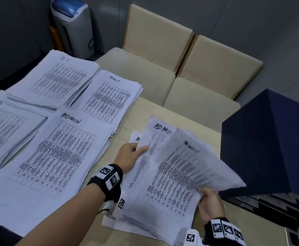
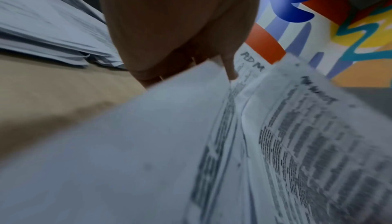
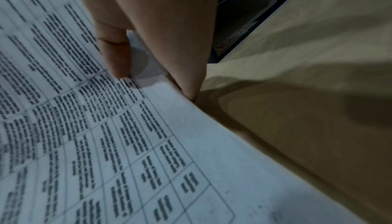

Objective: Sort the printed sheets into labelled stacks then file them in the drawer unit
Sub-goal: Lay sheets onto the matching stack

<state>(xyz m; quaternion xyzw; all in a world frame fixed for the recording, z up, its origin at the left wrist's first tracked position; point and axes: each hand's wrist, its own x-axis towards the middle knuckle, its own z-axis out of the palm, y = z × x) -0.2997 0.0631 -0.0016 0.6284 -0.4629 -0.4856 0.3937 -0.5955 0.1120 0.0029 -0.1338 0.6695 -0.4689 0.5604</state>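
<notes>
A loose pile of printed sheets (image 1: 162, 192) marked ADMIN lies at the table's front right. My right hand (image 1: 208, 197) pinches the lower right corner of the top sheets (image 3: 135, 127), thumb on top, and lifts them off the pile. My left hand (image 1: 132, 153) grips the pile's upper left edge, fingers tucked under a sheet (image 2: 169, 127). To the left lie four labelled stacks: IT (image 1: 56, 77), TASKLIST (image 1: 109, 96), HR (image 1: 5, 125) and ADMIN (image 1: 52, 153). The dark blue drawer unit (image 1: 269, 142) stands at the right.
Beige chairs (image 1: 189, 71) stand behind the table. A grey and blue bin (image 1: 72, 23) stands on the floor at the back left. Bare tabletop (image 1: 141, 110) shows between the TASKLIST stack and the loose pile.
</notes>
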